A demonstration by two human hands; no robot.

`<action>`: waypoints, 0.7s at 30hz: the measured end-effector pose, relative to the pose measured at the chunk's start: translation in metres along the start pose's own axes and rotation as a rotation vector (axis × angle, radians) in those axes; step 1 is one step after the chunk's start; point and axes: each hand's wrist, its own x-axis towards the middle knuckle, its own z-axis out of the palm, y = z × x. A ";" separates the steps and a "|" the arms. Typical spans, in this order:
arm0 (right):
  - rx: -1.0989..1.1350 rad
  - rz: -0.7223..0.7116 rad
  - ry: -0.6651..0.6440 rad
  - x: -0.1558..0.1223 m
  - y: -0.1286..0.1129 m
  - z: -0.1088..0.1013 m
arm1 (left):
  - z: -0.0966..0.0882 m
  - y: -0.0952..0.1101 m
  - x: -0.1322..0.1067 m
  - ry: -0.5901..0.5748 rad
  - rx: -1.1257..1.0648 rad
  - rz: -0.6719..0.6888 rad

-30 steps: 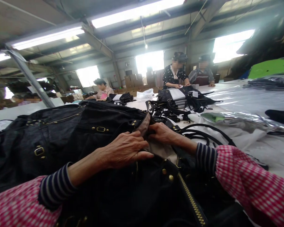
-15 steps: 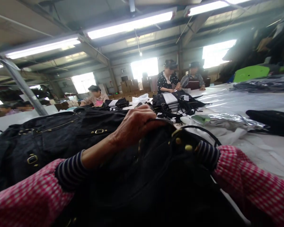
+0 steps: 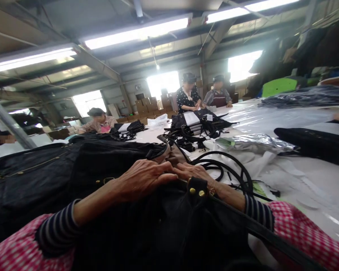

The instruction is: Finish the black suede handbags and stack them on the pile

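A large black handbag with gold studs and a gold zip lies in front of me on the white table. My left hand rests on top of it, fingers together and curled over the bag's open edge. My right hand meets it there, fingers pinching the same edge by the tan lining; a black tab with two gold studs covers part of its wrist. More black bags are piled at my left.
Black straps coil just beyond my hands. Farther off lie a heap of bags and straps, a silvery plastic wrapper and a dark flat piece. Several people work at the far side, two standing, one seated.
The bag, lifted high half a second ago with my right hand hidden behind it, has come back down. Both hands now meet at its open edge again.
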 end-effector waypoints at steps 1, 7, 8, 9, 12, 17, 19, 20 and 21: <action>0.044 -0.022 -0.004 0.001 -0.001 0.000 | 0.002 -0.004 -0.003 -0.009 0.018 -0.007; 0.409 -0.078 -0.099 0.001 -0.003 -0.008 | 0.013 0.002 -0.015 -0.016 0.155 -0.090; 0.479 -0.095 -0.102 0.000 -0.003 -0.009 | 0.017 0.005 -0.019 0.020 0.198 -0.093; 0.552 -0.112 -0.099 -0.001 -0.003 -0.009 | 0.021 0.007 -0.023 0.062 0.246 -0.082; 0.726 -0.121 -0.095 0.000 -0.001 -0.008 | 0.031 0.008 -0.032 0.167 0.369 0.004; 0.475 0.023 0.067 0.023 0.004 -0.009 | 0.028 -0.004 -0.027 0.139 0.247 0.129; 0.299 0.084 0.124 0.032 0.003 -0.008 | 0.024 -0.005 -0.025 0.121 0.164 0.115; 0.223 0.106 0.107 0.035 0.000 -0.008 | 0.022 -0.005 -0.025 0.119 0.140 0.106; 0.149 0.126 0.064 0.038 -0.003 -0.008 | 0.021 -0.004 -0.026 0.120 0.124 0.096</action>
